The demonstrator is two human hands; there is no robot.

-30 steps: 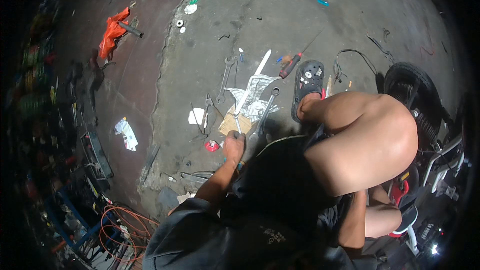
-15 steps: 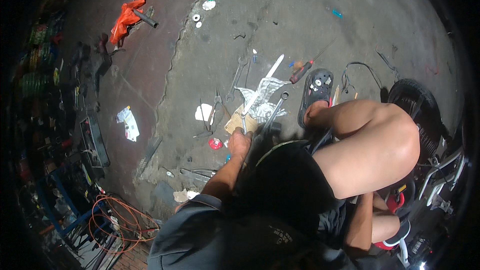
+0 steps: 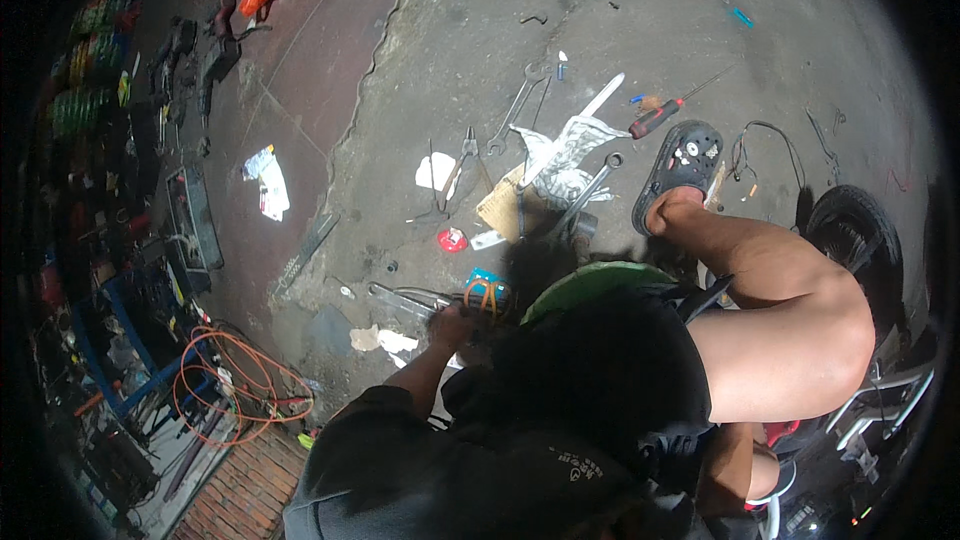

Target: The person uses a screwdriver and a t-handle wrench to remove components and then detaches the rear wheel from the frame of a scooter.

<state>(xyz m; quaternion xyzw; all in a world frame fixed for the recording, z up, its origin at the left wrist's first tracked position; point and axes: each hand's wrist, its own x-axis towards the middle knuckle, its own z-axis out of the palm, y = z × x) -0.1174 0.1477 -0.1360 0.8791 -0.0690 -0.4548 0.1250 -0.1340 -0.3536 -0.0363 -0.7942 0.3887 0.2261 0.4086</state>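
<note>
In the head view, I find the left hand (image 3: 452,326) just beside a long metal tool (image 3: 402,302) on the floor (image 3: 440,80), its grip too shadowed to tell; the right hand is hidden. The tool's long axis runs left-to-right, left end angled far, apparently laid within easy reach.

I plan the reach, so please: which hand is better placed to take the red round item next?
Probably the left. The left hand is by metal tools, close to the red round item. The right hand is out of view; its forearm is much farther right, beside the bent leg.
</note>
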